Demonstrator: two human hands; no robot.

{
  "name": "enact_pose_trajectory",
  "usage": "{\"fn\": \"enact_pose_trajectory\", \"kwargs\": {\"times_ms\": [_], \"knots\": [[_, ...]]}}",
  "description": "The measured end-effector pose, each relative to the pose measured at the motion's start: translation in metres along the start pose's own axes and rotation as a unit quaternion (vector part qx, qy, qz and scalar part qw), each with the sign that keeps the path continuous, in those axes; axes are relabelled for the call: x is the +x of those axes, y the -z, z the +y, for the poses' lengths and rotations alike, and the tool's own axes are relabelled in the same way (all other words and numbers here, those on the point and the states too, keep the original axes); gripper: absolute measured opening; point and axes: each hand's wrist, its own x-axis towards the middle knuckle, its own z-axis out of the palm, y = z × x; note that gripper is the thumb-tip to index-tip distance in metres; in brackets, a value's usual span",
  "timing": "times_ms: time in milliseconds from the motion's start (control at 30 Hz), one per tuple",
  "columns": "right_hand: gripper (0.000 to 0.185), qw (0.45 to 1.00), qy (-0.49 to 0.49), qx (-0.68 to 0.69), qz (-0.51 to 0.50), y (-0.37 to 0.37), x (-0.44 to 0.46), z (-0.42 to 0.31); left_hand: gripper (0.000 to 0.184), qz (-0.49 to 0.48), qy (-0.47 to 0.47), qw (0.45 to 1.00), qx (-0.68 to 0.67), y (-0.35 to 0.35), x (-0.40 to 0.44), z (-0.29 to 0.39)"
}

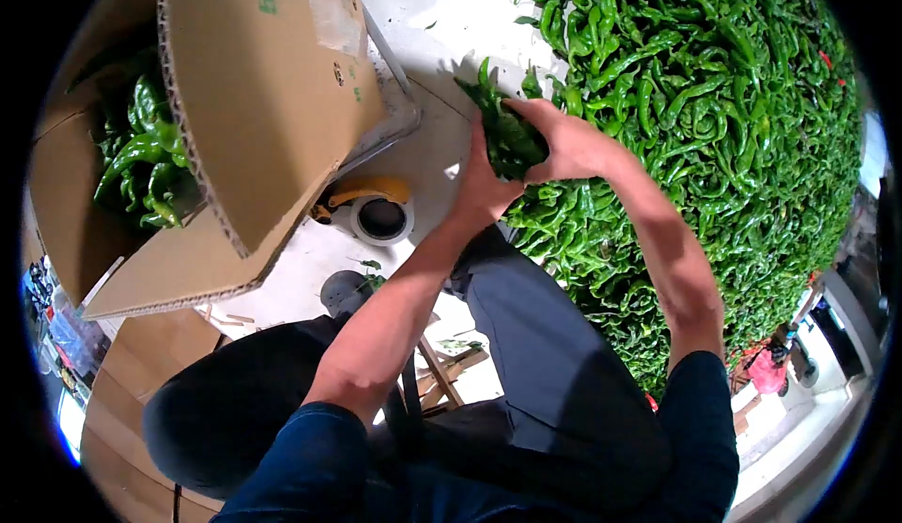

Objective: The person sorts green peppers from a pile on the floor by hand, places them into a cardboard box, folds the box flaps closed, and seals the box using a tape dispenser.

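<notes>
Between my two hands is a bunch of green peppers (510, 138), held just left of a large heap of green peppers (695, 100). My left hand (484, 185) cups the bunch from the left and below, its fingers partly hidden. From the right, my right hand (561, 142) curls round the same bunch, thumb and fingers bent over it. Pepper tips stick out above the hands. At the left, an open cardboard box (268, 81) has more green peppers (146, 152) inside.
A roll of tape (381, 218) with a yellow-orange tape dispenser (371, 188) lies on the floor between the box and my left forearm. The box flaps jut toward my knees. Under my legs are wooden pieces (437, 373). A pink bag (767, 371) is at the far right.
</notes>
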Motion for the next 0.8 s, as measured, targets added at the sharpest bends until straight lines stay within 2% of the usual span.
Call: {"fn": "enact_pose_trajectory", "kwargs": {"times_ms": [33,100,167,233,333,367,467,533,567,633,667,733,800], "knots": [[0.111,1.000,-0.002,0.018,0.013,-0.004,-0.004,0.001,0.119,-0.004,-0.038,0.999,-0.016,0.002,0.001,0.000],[0.109,0.999,-0.018,0.010,0.025,-0.010,-0.008,-0.005,0.109,-0.021,0.033,0.983,-0.178,0.009,0.006,-0.005],[0.107,0.999,-0.036,0.000,0.024,-0.009,-0.006,-0.015,0.099,-0.033,0.100,0.936,-0.337,0.011,0.018,0.006],[0.103,0.998,-0.046,0.010,0.041,-0.011,-0.005,-0.017,0.097,-0.039,0.123,0.918,-0.375,0.008,0.025,0.013],[0.100,0.988,-0.083,0.031,0.125,-0.022,-0.011,-0.026,0.093,-0.031,0.153,0.878,-0.453,0.001,0.025,0.029],[0.098,0.984,-0.076,0.000,0.160,-0.028,-0.016,-0.030,0.091,-0.026,0.164,0.861,-0.481,-0.001,0.023,0.032],[0.095,0.977,-0.127,-0.003,0.172,-0.037,-0.021,-0.038,0.084,-0.085,0.125,0.877,-0.457,0.002,0.026,0.008],[0.092,0.969,-0.136,-0.027,0.205,-0.041,-0.016,-0.037,0.074,-0.100,0.039,0.959,-0.263,0.002,0.032,-0.004],[0.091,0.964,-0.140,-0.038,0.222,-0.043,-0.015,-0.036,0.072,-0.074,0.044,0.938,-0.335,-0.003,0.033,0.010],[0.088,0.958,-0.132,-0.074,0.244,-0.047,-0.015,-0.033,0.064,-0.059,0.137,0.884,-0.443,-0.002,0.042,0.038],[0.087,0.954,-0.127,-0.093,0.255,-0.046,-0.015,-0.033,0.064,-0.056,0.133,0.895,-0.422,-0.004,0.045,0.038],[0.087,0.957,-0.156,-0.042,0.243,-0.043,-0.014,-0.034,0.063,-0.050,0.126,0.914,-0.382,-0.011,0.049,0.037],[0.088,0.956,-0.167,0.004,0.241,-0.040,-0.014,-0.034,0.066,-0.065,0.115,0.909,-0.396,-0.012,0.053,0.034]]}}
